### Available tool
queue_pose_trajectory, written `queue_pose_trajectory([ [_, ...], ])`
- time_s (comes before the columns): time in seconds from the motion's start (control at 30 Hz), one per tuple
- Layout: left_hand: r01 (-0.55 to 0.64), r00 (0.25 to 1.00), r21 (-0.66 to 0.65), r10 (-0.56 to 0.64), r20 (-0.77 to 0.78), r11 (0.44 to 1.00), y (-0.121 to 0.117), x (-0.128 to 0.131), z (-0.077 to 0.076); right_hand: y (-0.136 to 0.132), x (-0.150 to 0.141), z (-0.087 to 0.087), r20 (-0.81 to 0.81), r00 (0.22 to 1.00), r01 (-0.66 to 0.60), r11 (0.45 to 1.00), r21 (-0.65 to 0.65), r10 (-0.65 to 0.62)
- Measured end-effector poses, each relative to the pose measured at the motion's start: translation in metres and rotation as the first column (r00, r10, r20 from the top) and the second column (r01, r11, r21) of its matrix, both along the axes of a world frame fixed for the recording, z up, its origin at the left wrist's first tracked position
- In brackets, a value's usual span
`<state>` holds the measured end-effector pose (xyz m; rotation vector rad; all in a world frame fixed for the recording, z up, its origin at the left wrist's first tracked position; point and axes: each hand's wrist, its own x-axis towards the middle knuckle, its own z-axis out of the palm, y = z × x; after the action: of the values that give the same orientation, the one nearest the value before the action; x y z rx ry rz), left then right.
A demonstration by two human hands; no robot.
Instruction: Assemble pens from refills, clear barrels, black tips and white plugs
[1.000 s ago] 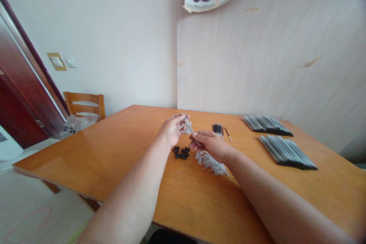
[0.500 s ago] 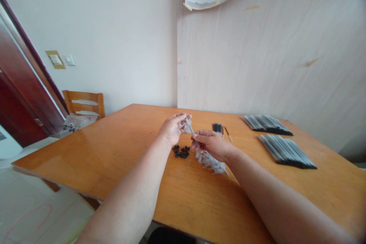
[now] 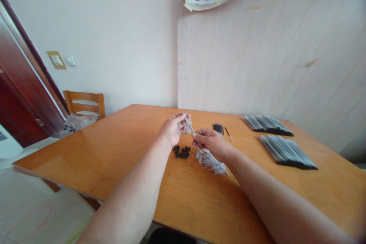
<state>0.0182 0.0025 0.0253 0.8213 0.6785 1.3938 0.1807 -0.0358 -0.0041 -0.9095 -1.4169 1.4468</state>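
Above the table, a thin translucent pen barrel (image 3: pixel 189 125) slants between my two hands. My left hand (image 3: pixel 172 128) is closed on its upper end, with more whitish translucent pieces tucked in the same palm, partly hidden by the fingers. At the lower end, the thumb and fingers of my right hand (image 3: pixel 210 139) pinch the barrel. Small black plugs (image 3: pixel 182 152) lie loose on the table below my left hand. Beneath my right hand is a heap of clear pen caps (image 3: pixel 212 163).
Black pen refills (image 3: pixel 217 128) lie bundled behind my right hand, beside a loose refill (image 3: pixel 228 134). Two stacks of grey pens with black ends, the rear stack (image 3: pixel 265 124) and the front stack (image 3: pixel 287 151), occupy the table's right. A wooden chair (image 3: pixel 85 101) stands at the left.
My right hand has shifted slightly up along the pen barrel, its fingertips now a little higher. My left hand stays almost where it was.
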Motion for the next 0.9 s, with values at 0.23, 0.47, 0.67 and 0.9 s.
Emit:
queue_pose_trajectory([
  [0.23, 0.035, 0.999, 0.021, -0.035, 0.034, 0.999, -0.0010, -0.0009, 0.0008, 0.0024, 0.0043, -0.0014, -0.033, 0.997, -0.073, 0.997, -0.021, 0.072],
  [0.47, 0.073, 0.994, 0.050, -0.077, 0.075, 0.996, 0.0007, -0.0008, 0.0002, 0.0006, 0.0082, 0.0008, -0.129, 0.971, -0.213, 0.974, -0.077, 0.202],
  [0.67, 0.109, 0.988, 0.076, -0.116, 0.102, 0.991, 0.0007, -0.0011, -0.0012, -0.0014, 0.0086, 0.0031, -0.148, 0.963, -0.240, 0.965, -0.105, 0.224],
  [0.9, 0.075, 0.996, 0.038, -0.077, 0.047, 0.996, 0.0023, 0.0024, -0.0036, 0.0003, 0.0072, 0.0019, -0.113, 0.982, -0.162, 0.983, -0.092, 0.151],
])
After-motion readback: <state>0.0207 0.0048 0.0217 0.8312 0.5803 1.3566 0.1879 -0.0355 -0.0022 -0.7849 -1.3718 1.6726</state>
